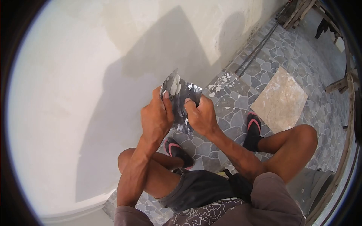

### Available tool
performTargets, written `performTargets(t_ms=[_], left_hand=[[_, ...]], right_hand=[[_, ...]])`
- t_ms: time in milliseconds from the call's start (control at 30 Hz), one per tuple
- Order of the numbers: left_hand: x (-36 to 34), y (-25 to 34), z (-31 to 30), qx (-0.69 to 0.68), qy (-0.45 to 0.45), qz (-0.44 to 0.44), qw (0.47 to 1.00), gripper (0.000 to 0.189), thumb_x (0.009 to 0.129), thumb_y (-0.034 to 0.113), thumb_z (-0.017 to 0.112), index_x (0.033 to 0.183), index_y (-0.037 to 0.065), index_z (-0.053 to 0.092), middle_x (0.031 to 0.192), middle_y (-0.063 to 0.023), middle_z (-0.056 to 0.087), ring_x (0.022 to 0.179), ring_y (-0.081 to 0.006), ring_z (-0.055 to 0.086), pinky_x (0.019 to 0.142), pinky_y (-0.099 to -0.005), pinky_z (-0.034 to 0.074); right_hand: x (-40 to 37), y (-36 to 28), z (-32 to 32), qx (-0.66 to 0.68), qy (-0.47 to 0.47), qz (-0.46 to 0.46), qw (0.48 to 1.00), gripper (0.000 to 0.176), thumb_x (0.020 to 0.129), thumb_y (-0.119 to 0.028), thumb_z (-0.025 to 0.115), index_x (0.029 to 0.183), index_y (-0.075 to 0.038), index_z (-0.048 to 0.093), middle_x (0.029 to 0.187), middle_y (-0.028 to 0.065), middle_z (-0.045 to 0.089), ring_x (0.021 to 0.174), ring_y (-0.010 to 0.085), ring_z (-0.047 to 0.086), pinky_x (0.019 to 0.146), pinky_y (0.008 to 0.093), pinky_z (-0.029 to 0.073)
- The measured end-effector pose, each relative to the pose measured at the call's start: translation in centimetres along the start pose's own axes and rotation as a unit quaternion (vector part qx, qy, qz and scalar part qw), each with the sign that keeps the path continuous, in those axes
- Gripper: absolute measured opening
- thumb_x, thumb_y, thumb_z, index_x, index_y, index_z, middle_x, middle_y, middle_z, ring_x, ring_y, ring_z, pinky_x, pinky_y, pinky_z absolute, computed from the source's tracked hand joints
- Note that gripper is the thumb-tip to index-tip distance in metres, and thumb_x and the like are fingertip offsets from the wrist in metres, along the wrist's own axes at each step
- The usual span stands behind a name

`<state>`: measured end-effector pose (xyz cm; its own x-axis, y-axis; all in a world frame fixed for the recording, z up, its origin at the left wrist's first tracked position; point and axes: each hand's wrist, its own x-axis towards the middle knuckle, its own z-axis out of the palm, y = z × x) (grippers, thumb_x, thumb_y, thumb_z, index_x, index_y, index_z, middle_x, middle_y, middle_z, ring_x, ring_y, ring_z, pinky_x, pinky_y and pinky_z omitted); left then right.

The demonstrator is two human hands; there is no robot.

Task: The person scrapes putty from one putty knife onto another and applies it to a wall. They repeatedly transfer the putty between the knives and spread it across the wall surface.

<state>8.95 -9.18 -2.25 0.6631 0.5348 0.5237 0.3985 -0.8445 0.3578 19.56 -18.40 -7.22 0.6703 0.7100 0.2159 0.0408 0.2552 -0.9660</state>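
My left hand is closed on a scraper blade, which stands tilted with a lump of pale putty on its face. Pinched between the thumb and fingers of my right hand is a dark flat plate, smeared with white putty. The two tools touch or overlap in front of the pale wall. The handles of both are hidden by my hands.
White flakes lie on the stone-patterned floor by the wall's foot. A square beige tile rests near my right foot. Thin rods run along the wall. Wooden poles stand at the right.
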Motion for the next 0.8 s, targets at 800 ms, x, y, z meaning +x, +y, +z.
performTargets(t_ms=[800], left_hand=[[-1.4, -0.8, 0.2, 0.043, -0.051, 0.026, 0.997, 0.021, 0.098, 0.012, 0.055, 0.117, 0.001, 0.054, 0.072, -0.0170, 0.067, 0.055, -0.0345, 0.065, 0.049, -0.0434, 0.052]], right_hand=[[0.1, -0.1, 0.1, 0.022, 0.028, 0.024, 0.999, 0.016, 0.091, -0.012, 0.056, 0.082, 0.001, 0.059, 0.066, -0.0017, 0.052, 0.062, 0.0076, 0.044, 0.056, 0.0305, 0.040]])
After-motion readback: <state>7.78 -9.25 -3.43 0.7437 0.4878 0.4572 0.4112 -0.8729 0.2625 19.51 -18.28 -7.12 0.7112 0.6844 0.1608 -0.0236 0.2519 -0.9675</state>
